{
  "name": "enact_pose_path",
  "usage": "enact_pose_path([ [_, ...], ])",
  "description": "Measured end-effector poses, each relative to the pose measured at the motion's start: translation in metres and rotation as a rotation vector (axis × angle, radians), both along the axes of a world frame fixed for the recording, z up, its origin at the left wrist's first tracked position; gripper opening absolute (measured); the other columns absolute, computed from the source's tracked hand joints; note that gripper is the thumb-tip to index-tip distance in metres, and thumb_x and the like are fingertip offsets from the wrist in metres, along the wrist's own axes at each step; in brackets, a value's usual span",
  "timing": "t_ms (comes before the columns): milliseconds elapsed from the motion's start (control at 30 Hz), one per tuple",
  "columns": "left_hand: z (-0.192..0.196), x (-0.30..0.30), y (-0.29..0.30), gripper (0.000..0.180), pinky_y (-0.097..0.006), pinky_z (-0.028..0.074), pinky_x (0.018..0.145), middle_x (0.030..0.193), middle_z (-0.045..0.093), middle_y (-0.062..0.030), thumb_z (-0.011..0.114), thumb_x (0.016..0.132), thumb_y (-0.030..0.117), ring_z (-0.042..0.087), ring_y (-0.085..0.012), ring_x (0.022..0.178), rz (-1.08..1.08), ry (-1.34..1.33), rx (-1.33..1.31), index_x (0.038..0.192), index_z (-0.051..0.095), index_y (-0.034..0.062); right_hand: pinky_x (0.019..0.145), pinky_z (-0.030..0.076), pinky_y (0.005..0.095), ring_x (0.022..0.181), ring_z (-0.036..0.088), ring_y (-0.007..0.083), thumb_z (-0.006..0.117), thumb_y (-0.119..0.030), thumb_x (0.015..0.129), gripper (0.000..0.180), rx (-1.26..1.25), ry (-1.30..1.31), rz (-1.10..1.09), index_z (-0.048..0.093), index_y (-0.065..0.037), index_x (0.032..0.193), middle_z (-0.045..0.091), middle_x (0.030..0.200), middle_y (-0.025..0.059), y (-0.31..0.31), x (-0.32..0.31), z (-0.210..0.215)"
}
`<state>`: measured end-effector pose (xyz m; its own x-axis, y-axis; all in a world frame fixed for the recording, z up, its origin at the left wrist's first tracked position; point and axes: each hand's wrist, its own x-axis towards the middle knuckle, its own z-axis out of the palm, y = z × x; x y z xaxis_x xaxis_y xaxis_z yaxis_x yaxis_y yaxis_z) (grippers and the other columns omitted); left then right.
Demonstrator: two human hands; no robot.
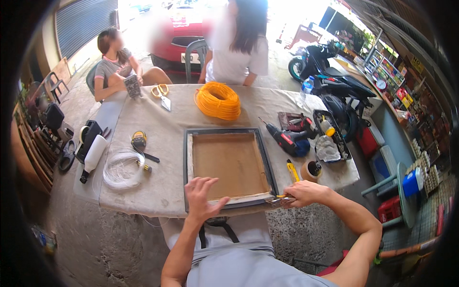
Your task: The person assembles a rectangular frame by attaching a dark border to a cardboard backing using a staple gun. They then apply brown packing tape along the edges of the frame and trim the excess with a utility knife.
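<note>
A square dark-edged frame [268,162] with a brown panel inside lies on the cloth-covered table in front of me. My left hand [202,197] hovers at its near left corner, fingers spread, holding nothing. At the near right corner, my right hand [306,193] is closed on a small metal tool [276,200] with a yellow-orange part. The fingers hide much of this tool, so its exact kind does not show. Just beyond that hand lies a yellow utility knife [292,171], beside a brown round container [310,172].
Orange cord coil [219,101], clear line coil [123,168], tape measure [139,139], white bottle [95,153], scissors [162,94], drill [289,138] and black tool tray [334,134] surround the frame on the table [158,115]. Two people are at the far side; a motorcycle [334,79] stands right.
</note>
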<state>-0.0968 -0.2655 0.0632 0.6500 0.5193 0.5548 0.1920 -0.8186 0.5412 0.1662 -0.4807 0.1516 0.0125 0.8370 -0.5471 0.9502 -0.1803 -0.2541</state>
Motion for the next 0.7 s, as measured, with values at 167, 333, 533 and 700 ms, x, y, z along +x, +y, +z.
enact_pose_path([
  [167,-0.034,0.054,-0.049,0.062,-0.040,0.038,0.093,0.106,0.066,-0.0081,0.082,0.063,0.041,0.058,-0.0262,0.104,-0.471,0.070,-0.288,0.114,0.064,0.0102,0.078,0.050,0.0466,0.087,0.066,0.0368,0.069,-0.045,0.083,0.045,0.013,0.064,-0.042,0.063,-0.003,0.097,0.068,0.086,0.0191,-0.004,-0.004,-0.004],
  [333,-0.047,0.083,-0.080,0.056,-0.039,0.040,0.084,0.104,0.066,-0.0028,0.081,0.064,0.036,0.058,-0.0234,0.096,-0.483,0.177,-0.103,0.114,0.065,0.0162,0.078,0.050,0.0454,0.089,0.066,0.0353,0.070,-0.046,0.082,0.045,0.018,0.096,-0.035,0.065,-0.004,0.099,0.068,0.088,0.0178,-0.006,0.000,-0.019],
  [533,-0.054,0.096,-0.082,0.048,-0.037,0.041,0.085,0.099,0.067,-0.0030,0.081,0.064,0.022,0.058,-0.0232,0.096,-0.538,0.195,-0.127,0.110,0.068,0.0170,0.079,0.050,0.0454,0.090,0.065,0.0356,0.070,-0.045,0.082,0.044,-0.050,0.112,-0.061,0.065,-0.005,0.099,0.069,0.088,0.0186,-0.005,0.008,-0.025],
  [700,-0.068,0.096,-0.079,0.045,-0.039,0.044,0.086,0.098,0.067,-0.0041,0.081,0.066,0.017,0.058,-0.0240,0.096,-0.528,0.143,-0.185,0.109,0.068,0.0138,0.077,0.050,0.0451,0.087,0.066,0.0338,0.071,-0.043,0.081,0.042,-0.042,0.096,-0.089,0.066,-0.007,0.101,0.069,0.086,0.0169,-0.004,0.011,-0.026],
])
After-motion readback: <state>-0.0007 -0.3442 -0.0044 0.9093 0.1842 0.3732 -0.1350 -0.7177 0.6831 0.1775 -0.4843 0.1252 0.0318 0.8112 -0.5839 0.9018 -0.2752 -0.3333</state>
